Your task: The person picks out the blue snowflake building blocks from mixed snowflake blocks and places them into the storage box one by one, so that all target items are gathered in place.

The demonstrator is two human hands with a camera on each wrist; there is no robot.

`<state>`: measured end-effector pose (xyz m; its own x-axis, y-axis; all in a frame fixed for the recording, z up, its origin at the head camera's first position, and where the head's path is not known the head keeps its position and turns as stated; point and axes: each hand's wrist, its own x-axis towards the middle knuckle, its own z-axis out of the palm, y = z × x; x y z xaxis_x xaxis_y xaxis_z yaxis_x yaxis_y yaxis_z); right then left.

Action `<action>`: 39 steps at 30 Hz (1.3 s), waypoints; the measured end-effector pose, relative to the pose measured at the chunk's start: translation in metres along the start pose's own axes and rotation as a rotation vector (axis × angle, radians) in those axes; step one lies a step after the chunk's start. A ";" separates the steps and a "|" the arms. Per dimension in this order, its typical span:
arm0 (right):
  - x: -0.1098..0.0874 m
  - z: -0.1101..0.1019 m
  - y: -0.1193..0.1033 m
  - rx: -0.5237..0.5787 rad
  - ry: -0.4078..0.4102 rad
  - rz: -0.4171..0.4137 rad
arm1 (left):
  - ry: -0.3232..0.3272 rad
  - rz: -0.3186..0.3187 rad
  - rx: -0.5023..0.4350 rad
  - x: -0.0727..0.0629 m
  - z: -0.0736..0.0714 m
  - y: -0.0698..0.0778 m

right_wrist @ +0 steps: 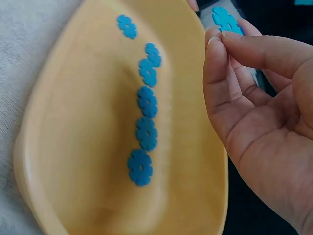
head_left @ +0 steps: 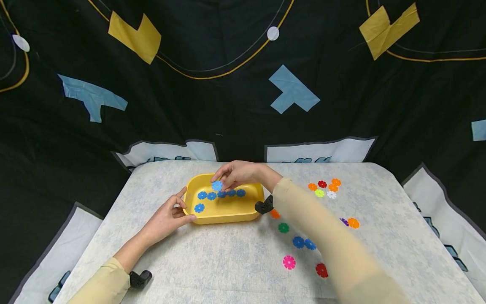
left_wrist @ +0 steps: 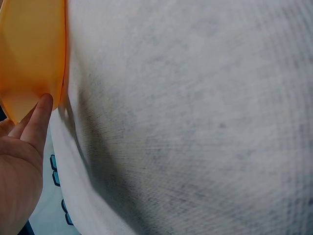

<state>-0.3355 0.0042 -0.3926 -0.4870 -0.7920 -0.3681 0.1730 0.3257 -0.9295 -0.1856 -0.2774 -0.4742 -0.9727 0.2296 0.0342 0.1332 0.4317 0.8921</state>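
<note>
A shallow yellow plastic tray (head_left: 228,218) sits on the table. My left hand (head_left: 171,215) holds its left end, with the thumb at the near corner and the fingers along the side; the left wrist view shows fingers against the tray wall (left_wrist: 34,49). Above the tray, my right hand (head_left: 239,174) pinches a blue flower-shaped disc (right_wrist: 226,20) between thumb and fingertips. Inside the tray lie several more blue discs, most in a row, such as this blue disc (right_wrist: 140,167), with another blue disc (head_left: 199,207) nearer the left end.
On the table (head_left: 228,261), right of the tray, lie scattered discs: a green disc (head_left: 283,228), a pink disc (head_left: 289,262), a red disc (head_left: 321,270), two blue discs (head_left: 298,242), and a mixed-colour group around a lime disc (head_left: 319,193). A black curtain (head_left: 212,118) hangs behind.
</note>
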 end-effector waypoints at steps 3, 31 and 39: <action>0.007 0.006 0.003 -0.005 -0.039 0.025 | 0.005 -0.010 0.009 0.000 0.000 0.001; 0.032 0.035 0.026 -0.133 0.046 0.132 | -0.033 -0.132 0.294 0.006 -0.008 0.031; 0.037 0.039 0.029 -0.126 0.088 0.172 | -0.038 -0.116 0.292 0.005 -0.008 0.030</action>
<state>-0.3147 -0.0358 -0.4339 -0.5335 -0.6729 -0.5125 0.1545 0.5182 -0.8412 -0.1880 -0.2706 -0.4434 -0.9775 0.1941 -0.0821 0.0761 0.6882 0.7216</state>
